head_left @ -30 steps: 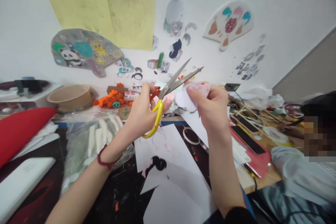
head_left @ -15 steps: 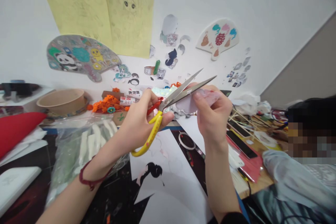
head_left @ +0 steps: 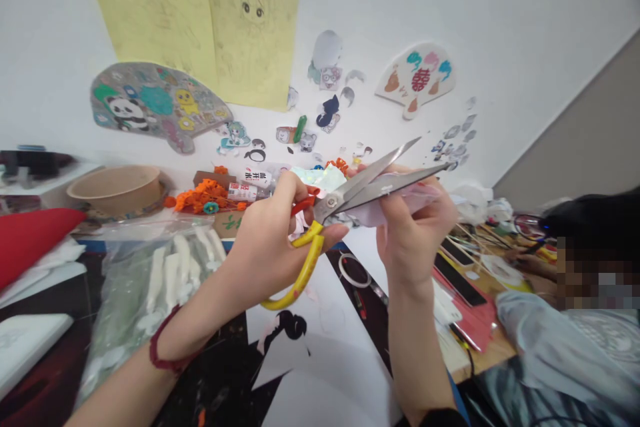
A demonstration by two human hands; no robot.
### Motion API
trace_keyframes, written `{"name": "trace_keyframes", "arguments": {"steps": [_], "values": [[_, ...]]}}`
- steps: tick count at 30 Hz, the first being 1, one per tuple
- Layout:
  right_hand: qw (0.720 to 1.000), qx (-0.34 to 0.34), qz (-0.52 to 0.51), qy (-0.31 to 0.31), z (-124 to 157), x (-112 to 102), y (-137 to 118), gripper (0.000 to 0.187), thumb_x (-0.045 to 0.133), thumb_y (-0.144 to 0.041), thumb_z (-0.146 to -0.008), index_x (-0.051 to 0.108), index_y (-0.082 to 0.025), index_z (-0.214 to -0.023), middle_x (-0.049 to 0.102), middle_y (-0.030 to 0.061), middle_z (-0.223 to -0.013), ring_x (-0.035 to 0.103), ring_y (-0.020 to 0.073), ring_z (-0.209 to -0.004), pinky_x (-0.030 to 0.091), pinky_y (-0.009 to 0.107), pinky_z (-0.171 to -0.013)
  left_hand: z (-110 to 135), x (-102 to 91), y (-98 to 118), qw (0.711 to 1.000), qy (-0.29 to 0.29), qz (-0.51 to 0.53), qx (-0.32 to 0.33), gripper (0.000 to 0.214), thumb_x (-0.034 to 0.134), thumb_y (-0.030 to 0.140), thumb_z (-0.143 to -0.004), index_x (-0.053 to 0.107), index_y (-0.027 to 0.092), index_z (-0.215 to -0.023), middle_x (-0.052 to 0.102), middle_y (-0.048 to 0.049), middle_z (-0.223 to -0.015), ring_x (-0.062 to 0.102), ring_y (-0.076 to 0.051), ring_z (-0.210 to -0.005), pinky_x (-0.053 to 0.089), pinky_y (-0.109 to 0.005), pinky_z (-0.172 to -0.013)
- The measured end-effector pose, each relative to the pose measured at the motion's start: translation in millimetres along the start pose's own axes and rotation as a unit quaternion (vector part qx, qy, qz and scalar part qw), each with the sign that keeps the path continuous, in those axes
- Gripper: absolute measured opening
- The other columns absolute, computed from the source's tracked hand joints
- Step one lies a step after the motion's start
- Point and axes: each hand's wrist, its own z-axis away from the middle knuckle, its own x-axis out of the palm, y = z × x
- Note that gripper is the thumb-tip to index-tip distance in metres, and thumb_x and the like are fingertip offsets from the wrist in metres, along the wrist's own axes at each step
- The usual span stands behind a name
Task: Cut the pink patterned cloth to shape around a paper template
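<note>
My left hand is closed round the handles of a pair of scissors, one loop yellow and the other red. The two blades point up and to the right, parted, and lie across a thin pale pink sheet. That sheet is pinched in my right hand, its thumb close to the lower blade. Whether the blades touch the sheet's edge, I cannot tell. Below both hands lies white paper, with a small black and pink cut-out figure on it.
A clear bag of white pieces lies to the left. Behind it stand a round tan bowl and orange flowers. Right of the paper are a roll of tape and a phone. Another person sits at far right.
Both hands, with the scissors and the pink sheet, have shifted right and slightly down. The scissor blades now lie lower and farther right over the sheet.
</note>
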Motion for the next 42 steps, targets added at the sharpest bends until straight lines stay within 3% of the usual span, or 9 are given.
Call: {"name": "trace_keyframes", "arguments": {"steps": [6, 14, 20, 25, 33, 42], "values": [[1.000, -0.016, 0.017, 0.004, 1, 0, 0, 0.006, 0.074, -0.028, -0.084, 0.073, -0.027, -0.090, 0.074, 0.0012, -0.085, 0.073, 0.0216, -0.083, 0.061, 0.041, -0.078, 2, -0.1, 1, 1.000, 0.021, -0.009, 0.016, 0.042, 0.073, 0.050, -0.084, 0.040, 0.024, -0.091, 0.065, 0.0039, -0.072, 0.057, -0.014, -0.056, 0.038, -0.028, -0.055], [1.000, -0.019, 0.013, -0.001, 1, -1, 0, 0.006, 0.075, -0.031, -0.084, 0.074, -0.028, -0.089, 0.075, 0.0017, -0.087, 0.072, 0.0220, -0.082, 0.061, 0.041, -0.077, 1, 0.1, 0, 1.000, 0.022, -0.007, 0.001, 0.049, 0.073, 0.060, -0.083, 0.042, 0.024, -0.092, 0.065, 0.0027, -0.073, 0.057, -0.015, -0.054, 0.037, -0.030, -0.054], [1.000, 0.002, -0.010, -0.003, 1, 0, -3, 0.008, 0.076, -0.026, -0.084, 0.075, -0.028, -0.091, 0.076, 0.0010, -0.088, 0.073, 0.0211, -0.084, 0.062, 0.041, -0.079, 1, -0.8, 1, 1.000, 0.017, -0.004, 0.019, 0.044, 0.074, 0.050, -0.083, 0.039, 0.024, -0.088, 0.064, 0.0041, -0.072, 0.052, -0.012, -0.051, 0.035, -0.028, -0.053], [0.999, -0.012, -0.010, 0.031, 2, 1, -4, 0.006, 0.078, -0.023, -0.082, 0.075, -0.026, -0.086, 0.073, 0.0002, -0.084, 0.071, 0.0194, -0.080, 0.062, 0.041, -0.081, 0, 1.1, 2, 0.999, 0.010, 0.000, 0.032, 0.039, 0.071, 0.046, -0.085, 0.039, 0.024, -0.088, 0.062, 0.0051, -0.071, 0.047, -0.010, -0.049, 0.033, -0.027, -0.050], [0.999, -0.038, 0.000, 0.029, 0, -3, -6, 0.007, 0.079, -0.018, -0.078, 0.075, -0.023, -0.081, 0.070, -0.0031, -0.074, 0.069, 0.0157, -0.071, 0.061, 0.035, -0.073, 2, 1.7, 1, 1.000, -0.005, 0.008, 0.017, 0.039, 0.069, 0.049, -0.087, 0.040, 0.023, -0.088, 0.059, 0.0065, -0.070, 0.049, -0.010, -0.052, 0.036, -0.027, -0.053], [1.000, -0.008, 0.004, 0.019, 2, 0, -20, 0.019, 0.074, -0.007, -0.081, 0.077, -0.026, -0.078, 0.066, -0.0048, -0.069, 0.061, 0.0111, -0.066, 0.052, 0.026, -0.062, 1, 3.5, 2, 1.000, -0.003, 0.008, -0.001, 0.040, 0.070, 0.051, -0.085, 0.042, 0.023, -0.087, 0.059, 0.0058, -0.067, 0.049, -0.012, -0.052, 0.035, -0.028, -0.053]]}}
